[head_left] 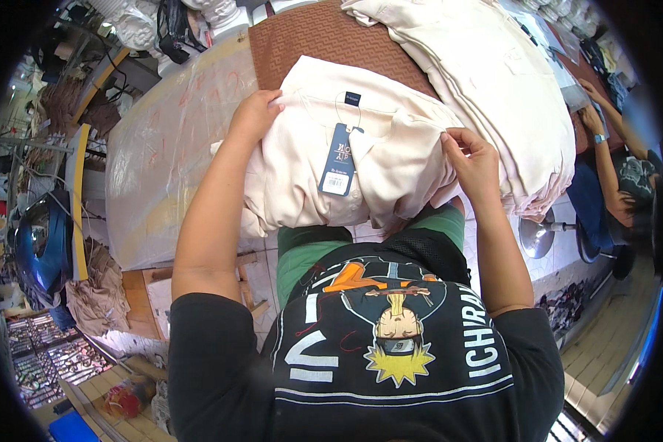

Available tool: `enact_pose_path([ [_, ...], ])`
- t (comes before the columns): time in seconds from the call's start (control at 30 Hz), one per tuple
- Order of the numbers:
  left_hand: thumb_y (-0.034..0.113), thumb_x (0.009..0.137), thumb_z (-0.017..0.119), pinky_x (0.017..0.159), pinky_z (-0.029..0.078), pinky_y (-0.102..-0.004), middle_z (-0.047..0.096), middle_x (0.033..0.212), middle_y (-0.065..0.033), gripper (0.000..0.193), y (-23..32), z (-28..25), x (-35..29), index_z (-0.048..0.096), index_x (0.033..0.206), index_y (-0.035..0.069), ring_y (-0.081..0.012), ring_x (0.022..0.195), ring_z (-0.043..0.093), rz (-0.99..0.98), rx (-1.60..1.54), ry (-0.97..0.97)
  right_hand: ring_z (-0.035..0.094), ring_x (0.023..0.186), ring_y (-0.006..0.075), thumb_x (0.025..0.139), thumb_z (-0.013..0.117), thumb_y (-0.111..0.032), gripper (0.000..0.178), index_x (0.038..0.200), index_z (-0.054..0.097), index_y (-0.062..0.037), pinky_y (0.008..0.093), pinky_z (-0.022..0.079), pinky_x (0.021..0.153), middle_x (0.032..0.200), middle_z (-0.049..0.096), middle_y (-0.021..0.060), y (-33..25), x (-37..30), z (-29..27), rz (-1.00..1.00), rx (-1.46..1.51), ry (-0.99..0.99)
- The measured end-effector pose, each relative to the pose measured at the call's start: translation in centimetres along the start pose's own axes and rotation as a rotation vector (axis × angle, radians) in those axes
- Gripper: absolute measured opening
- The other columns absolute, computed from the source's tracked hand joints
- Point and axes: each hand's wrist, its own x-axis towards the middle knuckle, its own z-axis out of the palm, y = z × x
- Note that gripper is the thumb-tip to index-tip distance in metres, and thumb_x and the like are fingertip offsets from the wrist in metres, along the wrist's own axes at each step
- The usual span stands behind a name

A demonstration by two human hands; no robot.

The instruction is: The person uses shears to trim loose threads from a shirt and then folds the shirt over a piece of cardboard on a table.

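Observation:
A cream garment (pixel 398 158) lies before me, draped over the table's near edge with its lower part bunched in folds. My left hand (pixel 256 116) grips its upper left edge, fingers curled over the cloth. At the opposite side my right hand (pixel 471 155) pinches the fabric between thumb and fingers. Between them, a dark blue hang tag (pixel 337 158) on a thin string loop rests on the garment's front. Just above the tag, a small dark label (pixel 352 99) sits at the inside of the neck.
A pile of cream garments (pixel 493 88) fills the table's right side. Brown textured cloth (pixel 324 44) covers the back middle, and a plastic-wrapped surface (pixel 177 147) spans the left. Another person's arms (pixel 604 147) show at far right, near a round metal stool base (pixel 538 234).

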Motion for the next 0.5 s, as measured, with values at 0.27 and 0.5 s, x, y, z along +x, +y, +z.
enact_pose_path([
  [0.27, 0.014, 0.086, 0.061, 0.081, 0.046, -0.0239, 0.065, 0.1, -0.0042, 0.021, -0.2, -3.9, 1.2, 0.063, 0.105, 0.006, -0.011, 0.09, 0.059, -0.127, -0.633, 0.102, 0.053, 0.07, 0.0062, 0.088, 0.061, -0.018, 0.018, 0.088, 0.064, -0.0003, 0.0207, 0.043, 0.067, 0.075, 0.06, -0.0006, -2.4, -1.5, -1.7, 0.009, 0.421, -0.149],
  [0.5, 0.035, 0.09, 0.055, 0.079, 0.045, -0.029, 0.066, 0.094, -0.0084, 0.036, 5.8, -26.0, 2.4, 0.061, 0.106, 0.003, -0.0155, 0.085, 0.06, 0.289, -0.292, 0.715, 0.056, 0.081, 0.0075, 0.089, 0.059, -0.032, 0.033, 0.106, 0.064, -0.0033, 0.0241, 0.044, 0.075, 0.09, 0.063, -0.0012, -14.0, 7.1, -11.2, -0.443, 0.126, 0.063],
])
